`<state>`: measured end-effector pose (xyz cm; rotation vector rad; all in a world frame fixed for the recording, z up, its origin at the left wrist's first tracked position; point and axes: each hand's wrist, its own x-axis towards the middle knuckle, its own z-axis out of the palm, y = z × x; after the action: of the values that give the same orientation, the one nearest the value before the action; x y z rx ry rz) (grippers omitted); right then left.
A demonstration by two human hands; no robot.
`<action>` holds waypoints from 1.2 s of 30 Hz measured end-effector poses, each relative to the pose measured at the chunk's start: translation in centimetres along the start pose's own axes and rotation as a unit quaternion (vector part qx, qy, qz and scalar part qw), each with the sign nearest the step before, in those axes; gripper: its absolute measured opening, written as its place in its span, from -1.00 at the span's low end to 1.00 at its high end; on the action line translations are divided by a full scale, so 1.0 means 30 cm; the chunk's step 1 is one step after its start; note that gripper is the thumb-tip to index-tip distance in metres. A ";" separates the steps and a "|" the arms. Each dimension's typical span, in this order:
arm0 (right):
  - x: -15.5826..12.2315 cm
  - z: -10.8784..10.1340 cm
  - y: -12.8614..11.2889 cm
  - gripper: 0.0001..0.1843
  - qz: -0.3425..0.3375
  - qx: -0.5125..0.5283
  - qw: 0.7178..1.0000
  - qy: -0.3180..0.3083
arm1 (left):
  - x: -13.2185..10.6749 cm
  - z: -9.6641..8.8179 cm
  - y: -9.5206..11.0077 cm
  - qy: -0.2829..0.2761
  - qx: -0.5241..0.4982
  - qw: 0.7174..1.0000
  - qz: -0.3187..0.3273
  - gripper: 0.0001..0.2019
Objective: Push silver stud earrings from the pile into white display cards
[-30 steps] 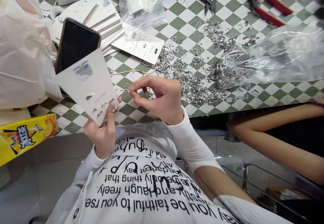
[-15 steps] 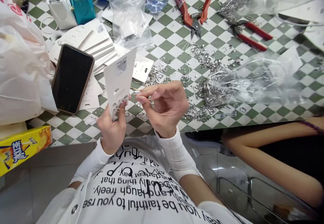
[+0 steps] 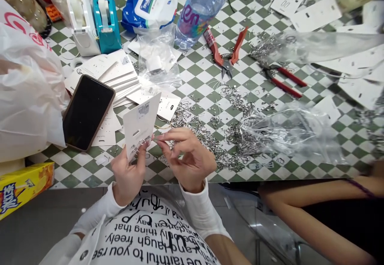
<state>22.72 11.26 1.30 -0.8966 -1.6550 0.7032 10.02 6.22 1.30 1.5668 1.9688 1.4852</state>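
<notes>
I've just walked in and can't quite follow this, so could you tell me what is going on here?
A person's left hand holds up a white jewellery display card with small metal rings along its lower edge, while the right hand pinches its fingertips beside them. Loose silver rings lie heaped on the checkered tablecloth, near red-handled pliers. A co-worker's bare forearm shows at the table's edge.

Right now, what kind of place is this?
It's probably a jewelry-making workbench: heaps of silver metal rings, a stack of earring cards and red-handled pliers all lie here.
</notes>
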 end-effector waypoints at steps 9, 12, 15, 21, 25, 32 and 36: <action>-0.004 0.001 -0.019 -0.51 0.013 -0.056 0.998 0.022 | 0.005 0.000 -0.001 -0.001 0.009 1.000 0.019 -0.79; -0.005 0.004 -0.018 -0.49 0.013 -0.058 0.998 0.026 | 0.006 -0.001 -0.002 -0.005 0.005 1.000 0.025 -0.78; -0.005 0.009 -0.017 -0.47 0.005 -0.070 0.997 0.031 | 0.005 -0.003 -0.004 -0.012 -0.001 1.000 0.025 -0.79; -0.005 0.011 -0.014 -0.50 0.017 -0.064 0.997 0.032 | 0.003 -0.006 -0.007 -0.019 0.002 0.999 0.034 -0.82; -0.005 0.008 -0.011 -0.49 0.010 -0.077 0.997 0.023 | 0.004 -0.004 -0.009 -0.016 0.008 0.999 0.034 -0.85; -0.007 0.011 -0.015 -0.50 0.010 -0.065 0.998 0.024 | 0.005 -0.004 -0.008 -0.024 0.012 0.999 0.033 -0.83; -0.009 0.009 -0.015 -0.50 0.020 -0.053 0.998 0.023 | 0.005 -0.002 -0.008 -0.022 0.010 0.999 0.030 -0.83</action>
<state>22.41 10.80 1.45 -1.0160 -1.6489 0.6214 9.77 6.33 1.20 1.6659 1.9353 1.4446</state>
